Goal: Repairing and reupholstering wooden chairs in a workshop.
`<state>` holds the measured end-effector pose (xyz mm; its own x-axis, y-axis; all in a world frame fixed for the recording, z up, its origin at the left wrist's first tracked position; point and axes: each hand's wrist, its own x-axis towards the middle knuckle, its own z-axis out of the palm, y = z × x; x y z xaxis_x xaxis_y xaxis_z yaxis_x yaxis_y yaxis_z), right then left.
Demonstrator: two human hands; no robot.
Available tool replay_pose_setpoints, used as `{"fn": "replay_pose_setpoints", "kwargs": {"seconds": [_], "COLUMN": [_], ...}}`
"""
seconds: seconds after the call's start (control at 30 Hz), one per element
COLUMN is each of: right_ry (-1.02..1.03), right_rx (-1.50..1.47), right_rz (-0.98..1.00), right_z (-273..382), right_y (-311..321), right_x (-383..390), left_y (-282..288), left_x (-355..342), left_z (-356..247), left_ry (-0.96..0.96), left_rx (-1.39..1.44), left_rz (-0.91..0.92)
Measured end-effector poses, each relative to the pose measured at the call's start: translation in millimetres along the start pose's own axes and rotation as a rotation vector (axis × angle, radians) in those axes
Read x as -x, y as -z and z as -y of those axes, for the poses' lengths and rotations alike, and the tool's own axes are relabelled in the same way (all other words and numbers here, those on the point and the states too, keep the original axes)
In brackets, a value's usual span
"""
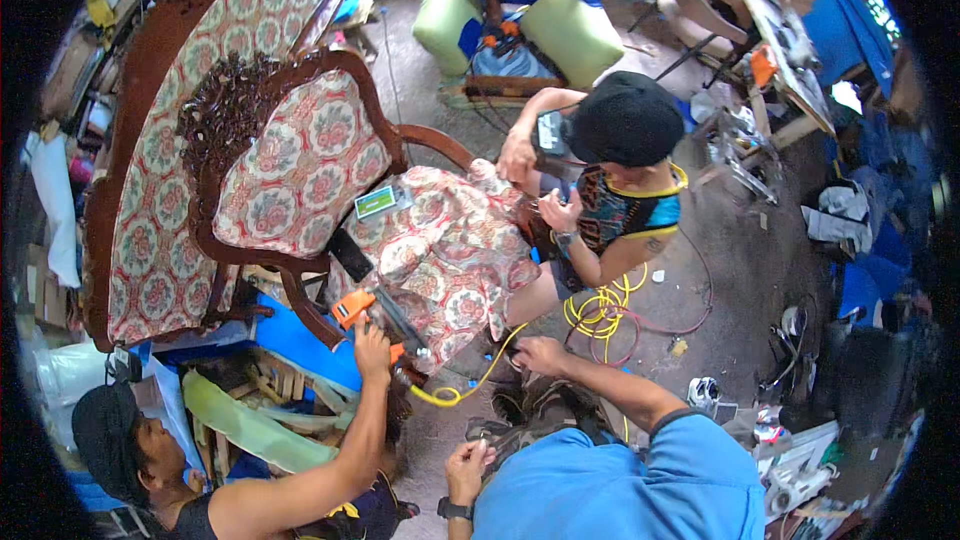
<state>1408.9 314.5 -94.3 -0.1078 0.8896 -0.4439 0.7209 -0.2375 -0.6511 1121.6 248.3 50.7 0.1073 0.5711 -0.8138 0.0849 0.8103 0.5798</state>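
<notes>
**Q:** Fingers, state?

**A:** Fingers of the right hand [540,352] were bent, knuckles up; could not tell whether they gripped anything. The left hand [470,470] was curled shut near the body, with nothing seen in it.

**Q:** Where was the work?

**A:** The floral fabric [450,250] lay draped over the armchair [300,155] seat, up and to the left of the right hand. Its lower corner was just beside that hand, which was the nearer one. The yellow hose [460,392] ran between them along the floor [720,240], leading to an orange stapler [355,308] under a co-worker's hand [372,345].
</notes>
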Motion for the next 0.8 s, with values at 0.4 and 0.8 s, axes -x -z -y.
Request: {"fn": "replay_pose_setpoints", "kwargs": {"seconds": [0.4, 0.8], "right_ry": [0.126, 0.024], "right_rx": [-0.624, -0.632], "right_rz": [-0.050, -0.385], "right_z": [132.3, 100.5], "right_y": [-33.8, -12.1], "right_x": [213.3, 296.1], "left_y": [-22.9, -99.6], "left_x": [32.2, 65.5], "left_z": [15.0, 21.2], "left_ry": [-0.359, -0.337], "left_rx": [-0.099, -0.350], "left_rz": [0.235, 0.495]}}
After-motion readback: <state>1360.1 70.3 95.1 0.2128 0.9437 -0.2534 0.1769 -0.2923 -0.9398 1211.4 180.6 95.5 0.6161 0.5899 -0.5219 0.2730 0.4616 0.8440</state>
